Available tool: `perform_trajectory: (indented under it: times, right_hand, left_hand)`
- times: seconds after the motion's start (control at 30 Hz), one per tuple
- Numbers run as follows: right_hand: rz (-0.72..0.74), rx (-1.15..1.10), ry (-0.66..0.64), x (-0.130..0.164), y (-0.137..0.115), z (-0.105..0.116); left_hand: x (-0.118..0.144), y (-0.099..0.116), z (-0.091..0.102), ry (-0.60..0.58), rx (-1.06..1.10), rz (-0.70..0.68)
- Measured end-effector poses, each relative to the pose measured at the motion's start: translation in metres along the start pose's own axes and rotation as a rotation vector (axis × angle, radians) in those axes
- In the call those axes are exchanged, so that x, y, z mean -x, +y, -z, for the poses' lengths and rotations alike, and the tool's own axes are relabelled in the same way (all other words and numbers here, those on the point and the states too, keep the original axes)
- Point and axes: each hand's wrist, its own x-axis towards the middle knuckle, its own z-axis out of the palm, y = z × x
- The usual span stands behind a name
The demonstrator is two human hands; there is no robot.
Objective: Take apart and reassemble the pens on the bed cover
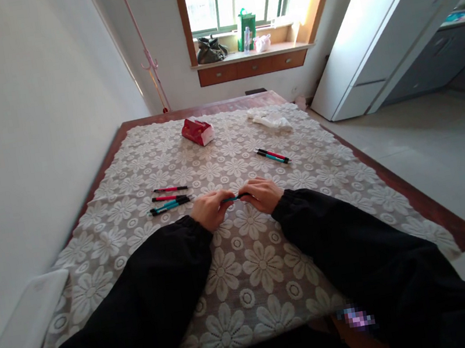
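I see my left hand [210,209] and right hand [264,193] both pinching one teal pen [232,199], right of the pen cluster [169,199].

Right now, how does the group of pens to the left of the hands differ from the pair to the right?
The left pens number about four, two red and two teal, loosely spread; the right pens are only two, touching side by side. The left pens lie nearly crosswise; the right pens slant and lie farther away. Both rest on the lace tablecloth.
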Motion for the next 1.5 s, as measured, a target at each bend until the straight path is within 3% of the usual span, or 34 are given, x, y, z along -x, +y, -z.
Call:
perform_trajectory:
  times: [0.17, 0.33, 1.07, 1.4, 1.5]
  right_hand:
    - [-0.01, 0.058, 0.061, -0.0015, -0.0021, 0.0025]
    - [-0.022, 0.104, 0.017, -0.002, -0.003, 0.003]
    - [0.085, 0.245, 0.045, -0.0038, -0.0028, 0.006]
    - [-0.01, 0.168, 0.027, -0.0041, 0.0006, 0.0018]
    - [-0.129, 0.058, -0.014, -0.0028, 0.0, -0.0015]
  left_hand:
    - [0.0, 0.0005, 0.0003, 0.024, 0.029, 0.019]
    - [0.0003, -0.0016, -0.0009, 0.019, 0.01, 0.018]
    - [0.0026, -0.0031, -0.0036, 0.08, 0.053, 0.033]
    - [0.0034, -0.0054, -0.0047, 0.117, 0.037, 0.008]
    - [0.0043, -0.0075, -0.0057, 0.143, 0.0, -0.042]
